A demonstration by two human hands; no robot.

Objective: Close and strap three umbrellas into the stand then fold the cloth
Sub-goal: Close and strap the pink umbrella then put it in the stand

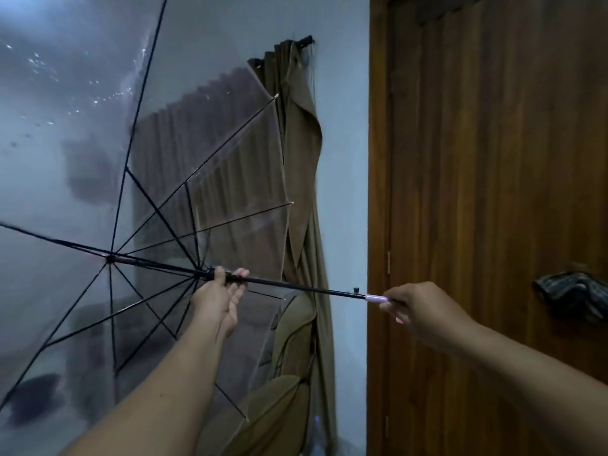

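Observation:
A clear umbrella [82, 153] with black ribs is spread open and fills the left half of the view, held sideways with water drops on its canopy. Its black shaft [306, 287] runs right to a pale pink handle [375, 298]. My left hand [220, 297] is curled around the black runner on the shaft, just behind the rib hub. My right hand [424, 307] grips the pink handle at the shaft's end. No stand is in view.
A brown curtain [302, 192] hangs on the pale wall behind the umbrella. A wooden door [493, 192] fills the right side, with a dark cloth [572, 294] draped at its handle. Brownish cushioned shapes [283, 390] sit low, below the canopy.

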